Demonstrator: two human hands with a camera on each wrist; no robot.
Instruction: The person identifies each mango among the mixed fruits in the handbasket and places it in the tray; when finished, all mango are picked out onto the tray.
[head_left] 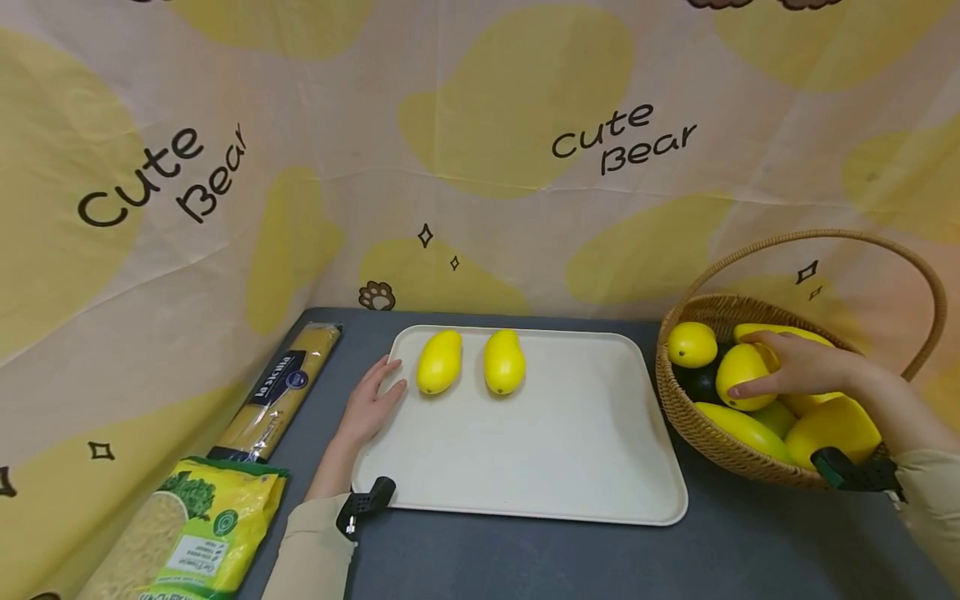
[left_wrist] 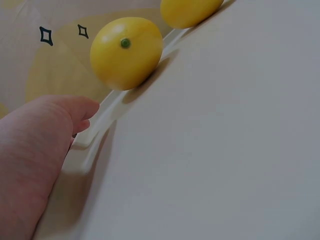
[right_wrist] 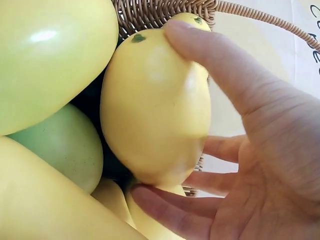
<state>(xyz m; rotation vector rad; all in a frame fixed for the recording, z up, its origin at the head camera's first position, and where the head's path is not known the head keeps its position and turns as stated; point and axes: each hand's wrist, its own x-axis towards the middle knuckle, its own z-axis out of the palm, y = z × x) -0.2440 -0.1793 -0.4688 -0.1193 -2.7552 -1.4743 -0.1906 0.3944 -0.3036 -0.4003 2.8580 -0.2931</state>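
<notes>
In the basket my right hand [head_left: 806,364] holds a yellow mango [right_wrist: 155,105], the thumb at its stem end and the fingers around the other end. Two more yellow mangoes lie side by side near the far edge of a white tray [head_left: 555,442]: a left mango [head_left: 439,362] and a right mango [head_left: 504,361]. My left hand [head_left: 370,402] rests at the tray's left rim, its fingers loosely extended. Seen from the left wrist, the left hand stays apart from the nearer mango; some of its fingers are hidden.
At the right stands a wicker basket [head_left: 675,417] with a tall arched handle [head_left: 941,308]. It also holds a small yellow fruit [head_left: 692,344], a dark fruit [head_left: 697,383] and several other yellow and green fruits. A spaghetti pack [head_left: 281,387] and a yellow-green bag [head_left: 198,533] lie left.
</notes>
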